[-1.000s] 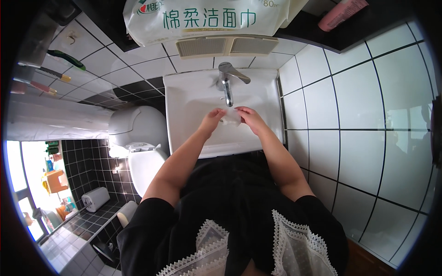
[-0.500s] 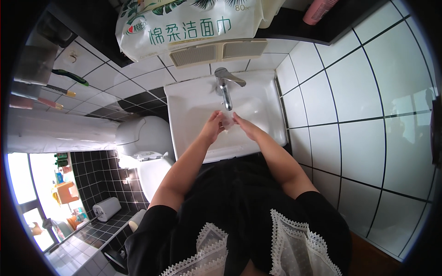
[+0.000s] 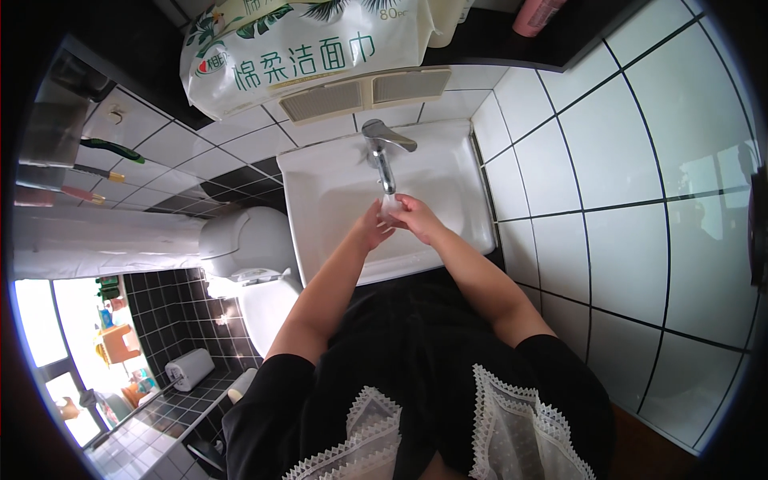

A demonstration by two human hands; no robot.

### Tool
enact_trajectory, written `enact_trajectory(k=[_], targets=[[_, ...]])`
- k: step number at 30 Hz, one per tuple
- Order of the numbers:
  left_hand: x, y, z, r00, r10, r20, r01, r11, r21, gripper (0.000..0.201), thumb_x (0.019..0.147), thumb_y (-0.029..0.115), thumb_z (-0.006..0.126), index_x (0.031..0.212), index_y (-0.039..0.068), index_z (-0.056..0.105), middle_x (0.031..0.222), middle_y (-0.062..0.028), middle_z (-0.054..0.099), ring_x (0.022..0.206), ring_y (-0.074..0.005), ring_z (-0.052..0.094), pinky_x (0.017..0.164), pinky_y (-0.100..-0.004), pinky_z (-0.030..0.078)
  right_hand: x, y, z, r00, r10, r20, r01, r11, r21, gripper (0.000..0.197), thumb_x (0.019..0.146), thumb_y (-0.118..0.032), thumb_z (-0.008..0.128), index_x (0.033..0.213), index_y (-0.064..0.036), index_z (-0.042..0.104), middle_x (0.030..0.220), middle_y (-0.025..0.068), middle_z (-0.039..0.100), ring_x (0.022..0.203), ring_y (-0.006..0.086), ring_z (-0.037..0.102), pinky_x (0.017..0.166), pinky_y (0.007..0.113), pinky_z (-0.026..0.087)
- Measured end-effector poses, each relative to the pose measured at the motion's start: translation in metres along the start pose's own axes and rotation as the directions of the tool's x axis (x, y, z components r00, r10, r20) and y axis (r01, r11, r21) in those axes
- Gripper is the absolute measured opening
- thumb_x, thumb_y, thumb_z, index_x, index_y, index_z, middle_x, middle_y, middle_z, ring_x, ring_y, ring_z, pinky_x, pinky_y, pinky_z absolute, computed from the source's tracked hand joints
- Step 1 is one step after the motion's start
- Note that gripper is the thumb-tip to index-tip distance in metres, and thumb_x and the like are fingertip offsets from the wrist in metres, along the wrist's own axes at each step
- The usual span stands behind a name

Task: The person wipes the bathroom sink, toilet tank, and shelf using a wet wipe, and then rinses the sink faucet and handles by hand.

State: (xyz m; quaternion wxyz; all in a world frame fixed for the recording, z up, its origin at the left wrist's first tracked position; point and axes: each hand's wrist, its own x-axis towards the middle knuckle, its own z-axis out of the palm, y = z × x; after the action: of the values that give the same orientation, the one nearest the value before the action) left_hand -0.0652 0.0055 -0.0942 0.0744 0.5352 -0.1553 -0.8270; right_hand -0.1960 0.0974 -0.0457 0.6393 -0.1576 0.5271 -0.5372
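Below the chrome faucet (image 3: 385, 172), both hands meet over the white sink (image 3: 316, 232). A small, pale, translucent thing (image 3: 391, 207) sits between them near the spout; its kind is hard to make out, and running water may blur it. My right hand (image 3: 418, 218) has its thumb and fingers curled over the thing from the right. From the left, my left hand (image 3: 371, 227) cups it with bent fingers, their tips partly hidden behind the right ones. The faucet's lever (image 3: 392, 136) points to the right.
A large pack of face tissues (image 3: 304, 56) rests on a dark shelf (image 3: 512, 54) above the sink, with a pink tube (image 3: 538, 16) farther right. A toilet (image 3: 248, 240) stands left of the sink. White tiled wall (image 3: 616, 176) closes in the right side.
My right hand has moved left and closed over the pale thing, so the hands are now nearer each other and the spout. The whole view has shifted slightly.
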Motion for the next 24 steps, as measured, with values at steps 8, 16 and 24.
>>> enact_trajectory(k=[8,16,24], targets=[[0.012,-0.009,0.001,0.992,0.127,0.007,-0.127,0.991,0.043,0.043,0.100,0.051,0.052,0.122,0.015,0.060,0.109,-0.0036,0.066,0.089,-0.0193,0.063,0.068,-0.0377,0.047,0.004,-0.015,0.010,0.977,-0.157,-0.148,0.087,0.914,-0.396,0.030,0.089,-0.021,0.074,0.109,-0.0025,0.062,0.092,0.0066,0.068,0.078,0.0146,0.064,0.063,0.028,0.052],[-0.014,0.008,-0.020,0.987,0.127,-0.099,-0.132,0.990,-0.046,0.039,0.099,0.053,0.055,0.117,0.019,0.059,0.109,-0.0006,0.061,0.099,-0.0180,0.059,0.074,-0.0335,0.049,0.025,-0.006,-0.013,0.967,0.110,-0.230,-0.105,0.994,0.037,0.020,0.092,-0.018,0.070,0.109,-0.0116,0.063,0.082,-0.0041,0.060,0.064,0.0047,0.049,0.055,0.022,0.039],[0.001,0.002,-0.014,0.995,0.067,0.074,-0.054,0.985,-0.161,0.050,0.099,0.056,0.050,0.123,0.013,0.058,0.106,-0.0096,0.062,0.096,-0.0275,0.063,0.083,-0.0438,0.054,0.023,0.002,0.026,0.972,0.196,0.133,-0.211,0.971,0.111,0.032,0.096,-0.020,0.064,0.125,-0.0126,0.052,0.090,-0.0016,0.059,0.070,0.0088,0.053,0.056,0.022,0.038]])
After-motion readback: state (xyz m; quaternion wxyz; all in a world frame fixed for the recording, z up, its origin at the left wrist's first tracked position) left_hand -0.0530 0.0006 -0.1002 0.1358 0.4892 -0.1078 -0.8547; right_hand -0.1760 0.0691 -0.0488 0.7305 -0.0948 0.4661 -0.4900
